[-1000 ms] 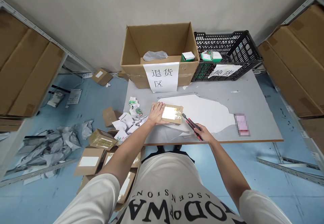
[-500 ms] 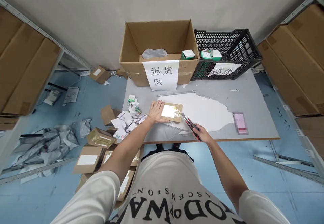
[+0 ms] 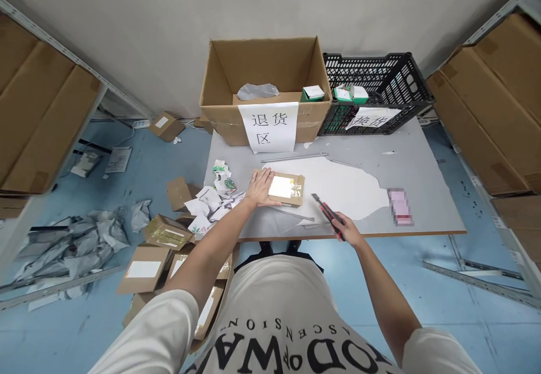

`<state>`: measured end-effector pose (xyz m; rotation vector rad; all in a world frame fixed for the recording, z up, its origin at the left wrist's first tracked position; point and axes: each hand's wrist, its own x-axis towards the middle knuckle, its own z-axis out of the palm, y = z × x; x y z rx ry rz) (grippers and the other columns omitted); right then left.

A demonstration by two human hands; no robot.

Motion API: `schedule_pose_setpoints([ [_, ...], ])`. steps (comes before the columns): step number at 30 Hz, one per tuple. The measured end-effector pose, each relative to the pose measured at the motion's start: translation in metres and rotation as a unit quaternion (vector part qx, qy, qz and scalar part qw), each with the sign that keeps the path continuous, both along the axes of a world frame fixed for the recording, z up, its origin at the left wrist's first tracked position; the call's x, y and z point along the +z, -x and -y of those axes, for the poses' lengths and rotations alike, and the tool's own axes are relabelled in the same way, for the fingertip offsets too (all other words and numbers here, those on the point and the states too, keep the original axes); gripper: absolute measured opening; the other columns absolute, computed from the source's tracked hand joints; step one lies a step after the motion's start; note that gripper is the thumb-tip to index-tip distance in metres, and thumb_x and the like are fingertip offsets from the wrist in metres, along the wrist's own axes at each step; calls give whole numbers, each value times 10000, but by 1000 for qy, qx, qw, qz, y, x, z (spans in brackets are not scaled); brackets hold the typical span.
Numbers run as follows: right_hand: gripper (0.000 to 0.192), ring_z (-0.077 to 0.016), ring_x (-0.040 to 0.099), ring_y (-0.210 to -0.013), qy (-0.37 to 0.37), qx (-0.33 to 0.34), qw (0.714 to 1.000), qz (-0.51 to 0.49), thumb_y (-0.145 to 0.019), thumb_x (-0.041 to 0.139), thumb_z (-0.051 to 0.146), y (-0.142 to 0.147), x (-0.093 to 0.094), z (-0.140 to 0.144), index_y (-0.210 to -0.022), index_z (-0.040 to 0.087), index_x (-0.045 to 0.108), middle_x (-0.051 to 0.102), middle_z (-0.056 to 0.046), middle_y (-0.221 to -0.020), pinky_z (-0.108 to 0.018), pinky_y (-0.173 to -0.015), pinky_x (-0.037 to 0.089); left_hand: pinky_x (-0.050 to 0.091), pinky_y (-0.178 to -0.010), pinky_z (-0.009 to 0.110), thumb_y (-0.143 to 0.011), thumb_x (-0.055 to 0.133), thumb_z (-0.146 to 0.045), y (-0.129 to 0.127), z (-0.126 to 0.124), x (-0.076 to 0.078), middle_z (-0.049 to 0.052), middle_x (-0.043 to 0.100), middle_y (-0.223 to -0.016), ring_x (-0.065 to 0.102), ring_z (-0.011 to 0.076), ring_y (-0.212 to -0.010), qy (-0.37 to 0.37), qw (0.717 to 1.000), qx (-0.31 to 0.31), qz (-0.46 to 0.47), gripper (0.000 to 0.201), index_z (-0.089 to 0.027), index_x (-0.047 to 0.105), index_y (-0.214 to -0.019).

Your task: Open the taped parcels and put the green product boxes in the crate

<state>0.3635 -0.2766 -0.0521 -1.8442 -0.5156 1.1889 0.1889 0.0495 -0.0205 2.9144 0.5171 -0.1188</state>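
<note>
A small taped cardboard box (image 3: 286,188) with a white label lies on the table, left of its middle. My left hand (image 3: 260,187) grips the box's left end, fingers over the top towards the far edge and thumb along the near side. Clear shiny tape covers the right end of the box. In my right hand (image 3: 345,227) is a red and black utility knife (image 3: 327,212), its tip pointing up and left. The knife is apart from the box, over the white sheet (image 3: 350,185). Whether its blade is out is too small to tell.
A large open carton (image 3: 224,118) and a black plastic crate (image 3: 380,120) stand at the table's back, with white-green boxes inside. Crumpled paper (image 3: 211,199) lies left, a pink item (image 3: 399,206) right. Several cardboard boxes (image 3: 143,267) and grey plastic bags (image 3: 80,244) lie on the floor.
My right hand has drawn the utility knife right and slightly towards me, away from the box's right end. My left hand and the box have stayed in place.
</note>
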Motion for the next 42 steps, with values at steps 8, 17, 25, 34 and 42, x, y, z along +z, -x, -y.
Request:
schedule_pose_setpoints([
  [8, 547, -304, 524, -1063, 223, -84, 888, 393, -918, 245, 314, -46, -38, -28, -1446, 172, 257, 500, -182, -1178, -444, -880, 415, 19, -1122, 542, -601, 453, -838, 10, 8, 10, 201, 136, -1527, 59, 353, -1417, -31, 998, 53, 14, 1203, -63, 149, -1469],
  [17, 589, -341, 390, -1165, 361, -79, 838, 402, -886, 231, 163, -41, -70, -32, -1473, 183, 186, 384, -205, -1219, -504, -916, 356, 118, -1108, 549, -790, 363, -709, 46, 12, -3, 215, 107, -1528, 73, 341, -1418, -20, 989, 144, 40, 971, -66, 104, -1470],
  [25, 568, -315, 382, -1189, 369, -70, 835, 401, -900, 248, 202, -31, -78, -27, -1464, 181, 185, 382, -190, -1263, -486, -935, 348, 196, -1095, 534, -879, 341, -579, 51, 17, -13, 225, 152, -1518, 120, 351, -1409, -18, 989, 140, 44, 806, -35, 174, -1449],
  [34, 627, -294, 241, -1355, 115, 93, 820, 553, -919, 303, 386, -22, 15, -134, -1463, 101, 174, 279, -191, -1482, -452, -1050, 251, 106, -1137, 478, -893, 351, -523, 57, 57, -7, 128, 221, -1523, 126, 262, -1422, -8, 999, -32, 35, 709, -126, 204, -1461],
  [42, 653, -264, 291, -1357, 46, 382, 774, 503, -875, 461, 439, 33, 51, -234, -1442, 188, 256, 287, -113, -1509, -443, -1069, 254, 142, -1133, 456, -853, 410, -529, 56, 62, -13, 150, 267, -1503, 149, 267, -1417, 32, 997, -26, 63, 756, -87, 240, -1443],
])
